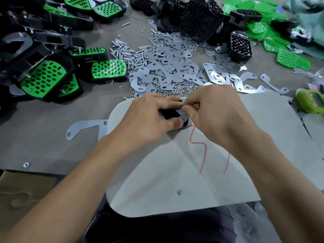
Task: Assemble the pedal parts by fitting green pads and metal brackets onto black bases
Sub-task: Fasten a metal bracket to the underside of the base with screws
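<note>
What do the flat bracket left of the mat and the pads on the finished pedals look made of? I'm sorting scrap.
Flat bracket: seemingly thin sheet metal, dull silver-grey, with punched holes at its ends. Green pads: likely moulded plastic, glossy, catching highlights around their perforations.

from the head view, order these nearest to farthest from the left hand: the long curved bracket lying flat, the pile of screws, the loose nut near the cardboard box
1. Long curved bracket: just left of the left hand, on the table.
2. Loose nut: farther left and toward the person, by the cardboard box.
3. Pile of screws: up the table, beyond the hand. Nut and screws are nearly too close to call.
</note>
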The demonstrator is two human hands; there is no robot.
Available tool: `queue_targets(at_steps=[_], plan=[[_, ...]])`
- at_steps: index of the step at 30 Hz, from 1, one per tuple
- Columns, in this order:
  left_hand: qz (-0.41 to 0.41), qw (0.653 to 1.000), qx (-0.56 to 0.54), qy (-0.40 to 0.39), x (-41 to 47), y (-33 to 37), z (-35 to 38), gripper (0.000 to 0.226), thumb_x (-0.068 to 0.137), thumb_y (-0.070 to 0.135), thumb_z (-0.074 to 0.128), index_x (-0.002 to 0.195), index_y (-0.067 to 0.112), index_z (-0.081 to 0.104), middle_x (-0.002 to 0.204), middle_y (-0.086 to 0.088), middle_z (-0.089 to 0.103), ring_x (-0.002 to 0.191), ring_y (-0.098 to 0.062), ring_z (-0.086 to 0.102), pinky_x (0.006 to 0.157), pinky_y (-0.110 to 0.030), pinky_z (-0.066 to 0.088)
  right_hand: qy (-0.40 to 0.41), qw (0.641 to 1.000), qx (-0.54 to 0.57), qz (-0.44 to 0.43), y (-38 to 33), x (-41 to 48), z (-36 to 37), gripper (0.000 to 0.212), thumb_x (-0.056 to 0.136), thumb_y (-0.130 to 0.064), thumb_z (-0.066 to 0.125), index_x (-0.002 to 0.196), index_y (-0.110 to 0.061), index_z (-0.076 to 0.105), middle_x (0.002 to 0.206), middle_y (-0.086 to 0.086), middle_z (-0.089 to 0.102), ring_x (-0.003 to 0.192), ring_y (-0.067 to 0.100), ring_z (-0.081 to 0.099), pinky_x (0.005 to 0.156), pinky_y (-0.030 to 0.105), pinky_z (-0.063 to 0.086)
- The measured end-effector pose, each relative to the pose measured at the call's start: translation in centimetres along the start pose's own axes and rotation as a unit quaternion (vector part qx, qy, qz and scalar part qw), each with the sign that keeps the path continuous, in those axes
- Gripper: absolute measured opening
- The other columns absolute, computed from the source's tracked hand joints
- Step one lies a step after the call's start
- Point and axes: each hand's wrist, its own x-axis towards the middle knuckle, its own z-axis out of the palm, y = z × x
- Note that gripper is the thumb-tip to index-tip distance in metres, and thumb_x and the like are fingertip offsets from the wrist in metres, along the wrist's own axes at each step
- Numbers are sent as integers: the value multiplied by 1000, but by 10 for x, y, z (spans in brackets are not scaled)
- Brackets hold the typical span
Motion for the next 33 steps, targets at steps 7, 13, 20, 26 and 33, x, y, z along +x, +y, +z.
queue_targets(at_steps=[7, 13, 20, 26, 33], plan=[[4, 1000, -8, -2, 0, 3, -2, 48, 76, 41, 87, 103, 69, 59, 110, 43, 61, 115, 19, 46, 90, 2, 31, 27, 1000, -14, -3, -3, -5, 2, 19, 92, -30, 63, 81, -19, 74, 66, 3, 63, 68, 26, 54, 66, 36, 40], [2, 1000, -3, -7, 0, 2, -2, 44, 76, 41, 87, 106, 64, 64, 105, 49, 57, 115, 19, 47, 89, 4, 30, 23, 999, -27, 16, -10, -6, 1, 20, 93, -30, 61, 83, -18, 74, 67, 3, 62, 71, 27, 56, 68, 37, 42], [3, 1000, 4, -9, 0, 3, -3, 57, 76, 42, 88, 103, 75, 50, 99, 53, 53, 114, 19, 46, 89, 3, 31, -23, 998, -50, 15, -14, -3, -9, 20, 94, -26, 58, 82, -18, 72, 66, 7, 62, 72, 31, 57, 70, 39, 48], [5, 1000, 2, -9, 0, 1, -2, 41, 77, 42, 87, 110, 60, 70, 109, 47, 60, 110, 17, 49, 88, 0, 32, -6, 999, -21, 26, -8, -3, 3, 43, 100, -39, 49, 63, -19, 54, 53, -1, 48, 62, 22, 49, 51, 26, 29], [1, 1000, 0, 0, 0, 1, -1, 45, 76, 42, 88, 113, 59, 70, 109, 44, 60, 115, 11, 51, 91, 0, 32, 57, 972, 221, 62, 10, -12, 8, 27, 84, -5, 64, 83, -27, 81, 56, -23, 59, 56, -1, 55, 54, 8, 37]])
